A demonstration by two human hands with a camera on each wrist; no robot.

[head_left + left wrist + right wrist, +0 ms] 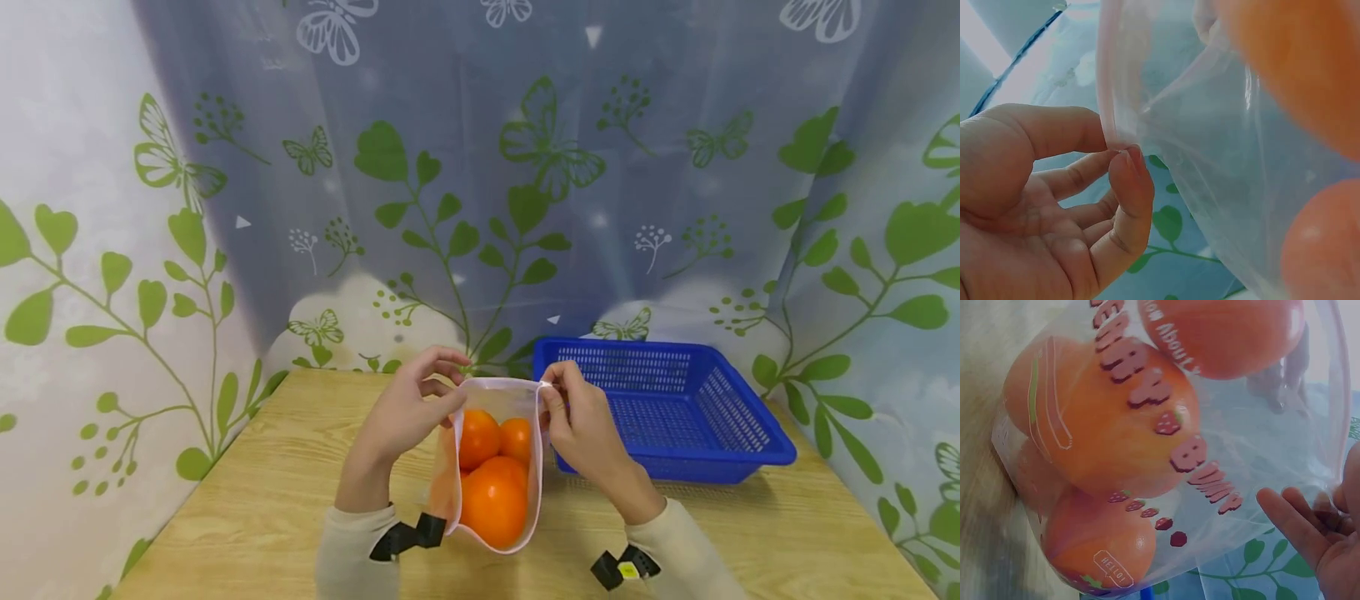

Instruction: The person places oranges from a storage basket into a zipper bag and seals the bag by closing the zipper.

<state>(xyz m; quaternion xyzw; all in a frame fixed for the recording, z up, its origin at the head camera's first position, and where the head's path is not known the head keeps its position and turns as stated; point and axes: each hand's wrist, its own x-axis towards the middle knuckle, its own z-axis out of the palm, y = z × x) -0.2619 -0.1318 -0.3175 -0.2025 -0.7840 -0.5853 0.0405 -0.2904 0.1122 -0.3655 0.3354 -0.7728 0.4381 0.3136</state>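
Note:
A see-through plastic bag (538, 492) with a pale pink rim stands on the table with its mouth open. Inside it lie several round orange fruits (493, 504), smooth and shiny. My left hand (408, 408) pinches the left side of the rim between thumb and a finger, its other fingers loosely bent. On the opposite side, my right hand (585, 421) pinches the rim's corner beside the basket. In the right wrist view the bag's wall (1235, 437) carries red lettering and small strawberry prints; there the right hand's (1335, 544) pinch is partly cut off by the frame.
A blue plastic basket (678, 457) with perforated walls stands just right of the bag, close to my right hand. The wooden table (255, 508) ends at the back against a curtain (465, 208) printed with leaves and butterflies. Similar cloth hangs at both sides.

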